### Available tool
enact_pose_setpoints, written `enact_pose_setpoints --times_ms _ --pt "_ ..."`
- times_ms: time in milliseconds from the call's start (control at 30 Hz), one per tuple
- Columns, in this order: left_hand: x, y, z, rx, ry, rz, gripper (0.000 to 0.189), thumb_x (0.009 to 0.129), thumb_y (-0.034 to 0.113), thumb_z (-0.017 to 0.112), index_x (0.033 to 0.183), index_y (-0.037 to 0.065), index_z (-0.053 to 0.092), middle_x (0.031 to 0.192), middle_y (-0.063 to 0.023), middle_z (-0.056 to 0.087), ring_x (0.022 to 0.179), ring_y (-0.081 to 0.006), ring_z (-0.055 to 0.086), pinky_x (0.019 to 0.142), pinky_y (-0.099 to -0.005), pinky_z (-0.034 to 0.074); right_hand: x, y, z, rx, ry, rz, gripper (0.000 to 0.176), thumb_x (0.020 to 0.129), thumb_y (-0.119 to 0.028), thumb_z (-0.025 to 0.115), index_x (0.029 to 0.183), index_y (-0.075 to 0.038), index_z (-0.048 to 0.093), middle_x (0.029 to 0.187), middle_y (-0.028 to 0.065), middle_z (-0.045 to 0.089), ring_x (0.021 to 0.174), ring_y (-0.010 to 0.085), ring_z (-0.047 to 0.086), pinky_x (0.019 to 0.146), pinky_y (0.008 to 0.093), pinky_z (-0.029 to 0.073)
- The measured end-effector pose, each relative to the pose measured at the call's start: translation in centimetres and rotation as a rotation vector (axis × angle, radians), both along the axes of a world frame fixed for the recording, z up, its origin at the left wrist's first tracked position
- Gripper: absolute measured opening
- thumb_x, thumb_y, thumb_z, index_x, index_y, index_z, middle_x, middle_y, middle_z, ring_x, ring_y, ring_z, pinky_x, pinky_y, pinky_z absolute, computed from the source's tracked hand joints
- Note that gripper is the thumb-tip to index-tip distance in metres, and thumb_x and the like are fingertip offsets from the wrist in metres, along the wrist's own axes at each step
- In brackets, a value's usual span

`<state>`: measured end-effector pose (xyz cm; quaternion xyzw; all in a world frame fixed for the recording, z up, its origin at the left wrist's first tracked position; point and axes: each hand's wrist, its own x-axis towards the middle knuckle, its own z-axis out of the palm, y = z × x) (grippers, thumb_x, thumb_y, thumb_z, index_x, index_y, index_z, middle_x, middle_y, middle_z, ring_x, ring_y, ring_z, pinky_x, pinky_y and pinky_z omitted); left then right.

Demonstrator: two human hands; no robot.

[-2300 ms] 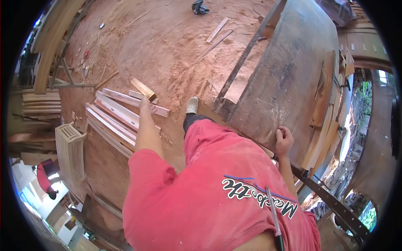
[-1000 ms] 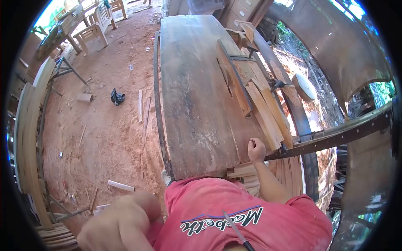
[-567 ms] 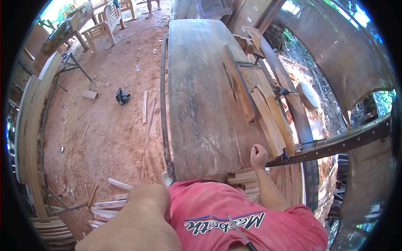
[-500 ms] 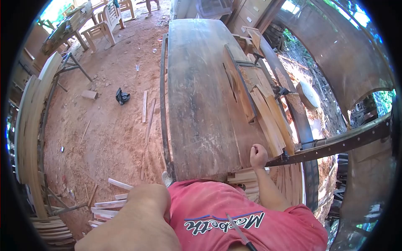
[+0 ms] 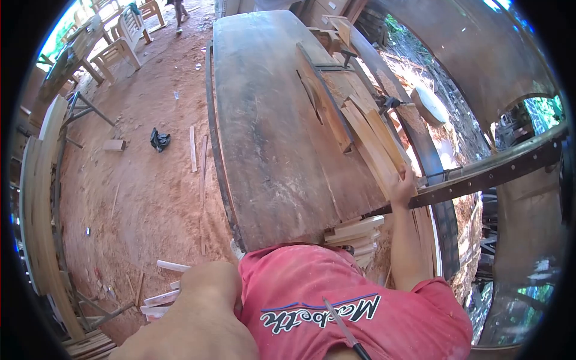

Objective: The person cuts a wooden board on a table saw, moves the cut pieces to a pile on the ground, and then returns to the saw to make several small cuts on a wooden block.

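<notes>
My right hand (image 5: 403,187) is at the near end of the light wooden strips (image 5: 373,141), at the right edge of the long workbench (image 5: 270,120). Its fingers curl around the end of one strip; the fingertips are partly hidden. Of my left arm (image 5: 207,306) only the upper part and the bend show, and that hand is out of sight. Beside the strips, a long wooden fence (image 5: 324,99) lies on the worn bench top. A dark clamp (image 5: 390,102) sits along the strips' far right side.
Stacked offcuts (image 5: 357,234) lie below the bench's near edge. A curved, dark rail (image 5: 492,171) juts out to the right. Long boards (image 5: 45,210) rest on a stand at the left. A black plastic bag (image 5: 159,139) and a wood block (image 5: 114,145) lie on the dirt floor.
My right hand has moved from the bench's near edge, where it was a loose fist, up and right onto the strips' end. The view has shifted, and a person's legs show more at the top.
</notes>
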<state>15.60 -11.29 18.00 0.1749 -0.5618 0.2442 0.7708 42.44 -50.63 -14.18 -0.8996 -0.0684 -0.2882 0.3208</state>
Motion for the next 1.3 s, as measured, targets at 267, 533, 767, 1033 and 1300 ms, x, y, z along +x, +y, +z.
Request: enact_pose_setpoints --times_ms 267,533,767,1033,1300 --pt "1.1 1.0 0.4 0.142 -0.016 -0.236 0.050 0.103 0.012 0.038 0.059 0.004 0.060 0.058 -0.0104 0.055 0.058 -0.0293 0.060 0.082 -0.0475 0.055 7.3 -6.1 -0.3 -0.279 0.784 -0.287 0.068 0.080 -0.030 0.063 0.134 0.009 0.049 0.122 0.0314 0.062 0.121 0.0432 0.058 0.104 0.0478 0.044" --pt "-1.4 1.5 -0.6 -0.093 0.106 -0.300 0.049 0.099 0.010 0.045 0.052 0.007 0.059 0.049 -0.0029 0.053 0.044 -0.0175 0.052 0.064 -0.0423 0.053 6.8 -3.4 2.1 -0.389 0.854 -0.349 0.062 0.079 -0.039 0.075 0.121 0.005 0.060 0.122 0.0271 0.064 0.118 0.0415 0.060 0.101 0.0495 0.045" --pt "0.1 9.7 -10.8 -0.098 0.673 0.510 0.027 0.077 -0.003 0.061 0.062 0.009 0.043 0.072 -0.0048 0.055 0.062 -0.0094 0.051 0.055 -0.0230 0.038 4.0 -1.2 5.1 -0.425 0.488 -0.371 0.052 0.080 -0.037 0.077 0.115 -0.001 0.064 0.117 0.0196 0.064 0.114 0.0369 0.058 0.095 0.0453 0.046" --pt "5.2 9.1 -19.7 0.748 1.306 0.866 0.048 0.081 0.002 0.066 0.129 0.000 0.059 0.148 -0.0224 0.048 0.136 -0.0310 0.047 0.105 -0.0400 0.046 0.9 -2.1 6.8 -0.207 0.200 -0.044 0.039 0.079 -0.021 0.078 0.110 -0.002 0.062 0.104 0.0163 0.063 0.101 0.0354 0.058 0.088 0.0475 0.045" --pt "14.4 -4.3 -26.1 0.647 1.539 0.217 0.064 0.092 0.018 0.069 0.144 -0.008 0.042 0.147 -0.0231 0.048 0.137 -0.0282 0.046 0.105 -0.0382 0.045 -5.3 6.0 5.5 -0.151 0.322 0.483 0.029 0.086 -0.023 0.068 0.105 -0.002 0.063 0.097 0.0185 0.063 0.094 0.0369 0.059 0.085 0.0439 0.047"
